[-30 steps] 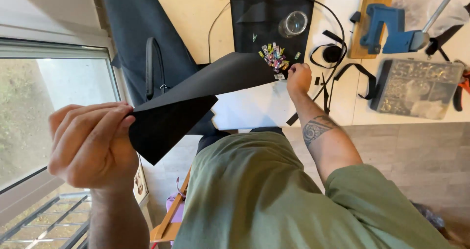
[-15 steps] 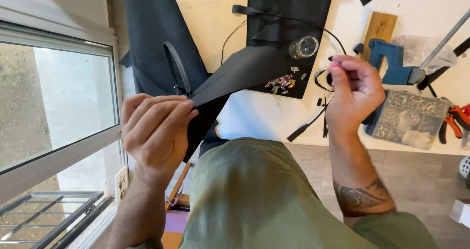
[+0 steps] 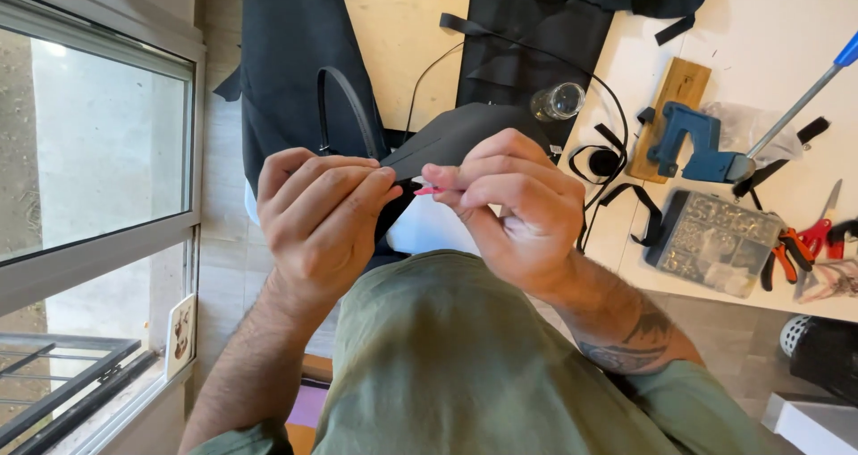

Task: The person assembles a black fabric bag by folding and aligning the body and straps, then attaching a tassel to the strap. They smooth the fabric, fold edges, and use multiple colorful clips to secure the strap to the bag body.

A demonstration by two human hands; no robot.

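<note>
Both hands raised before chest, fingers curled. Left hand (image 3: pixel 322 214) pinches the near edge of the folded black fabric piece (image 3: pixel 456 133). Right hand (image 3: pixel 514 209) grips a small pink clip (image 3: pixel 427 190) touching that edge, above white table (image 3: pixel 769 53).

White counter (image 3: pixel 769 53) is covered w/ black fabric (image 3: pixel 286 53), a plywood sheet (image 3: pixel 402 44), blue press tool (image 3: pixel 693 142) on wood block (image 3: pixel 672 97), clear parts box (image 3: pixel 715 240), red pliers (image 3: pixel 800 249).
</note>
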